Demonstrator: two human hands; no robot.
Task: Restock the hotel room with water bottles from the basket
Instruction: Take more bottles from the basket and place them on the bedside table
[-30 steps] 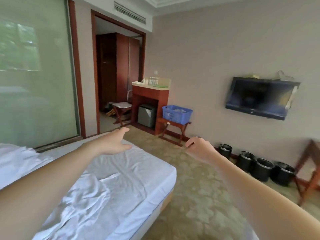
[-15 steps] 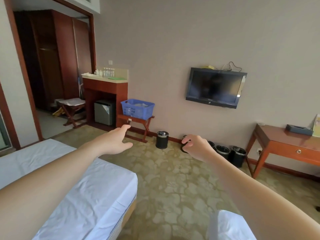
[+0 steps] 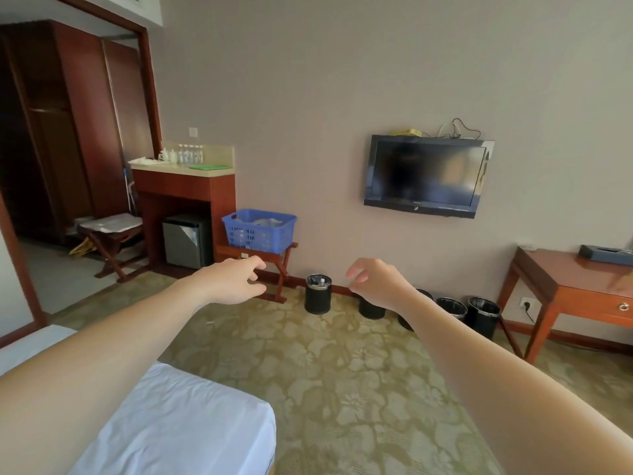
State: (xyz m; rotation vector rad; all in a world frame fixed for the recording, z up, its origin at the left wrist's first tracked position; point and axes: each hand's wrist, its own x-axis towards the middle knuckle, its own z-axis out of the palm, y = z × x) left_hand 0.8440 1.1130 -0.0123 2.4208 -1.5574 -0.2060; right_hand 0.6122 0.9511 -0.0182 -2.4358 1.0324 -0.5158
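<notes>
A blue plastic basket (image 3: 259,234) stands on a low wooden rack (image 3: 281,269) against the far wall, with pale plastic-wrapped contents inside. Several water bottles (image 3: 190,153) stand on the counter (image 3: 185,170) to its left, beside a small white teapot. My left hand (image 3: 233,281) is stretched forward in mid-air, fingers loosely bent, holding nothing, well short of the basket. My right hand (image 3: 375,282) is also raised in front of me, fingers hanging loosely curled and empty.
A bed corner with a white sheet (image 3: 178,423) lies at lower left. Several black bins (image 3: 318,293) line the wall base. A TV (image 3: 426,175) hangs on the wall, a wooden desk (image 3: 575,286) stands at right, a mini fridge (image 3: 186,240) under the counter.
The view has swung right and moved nearer the far wall; the basket and counter look larger. Both hands stay raised and empty, the left hand's fingers now more bent.
</notes>
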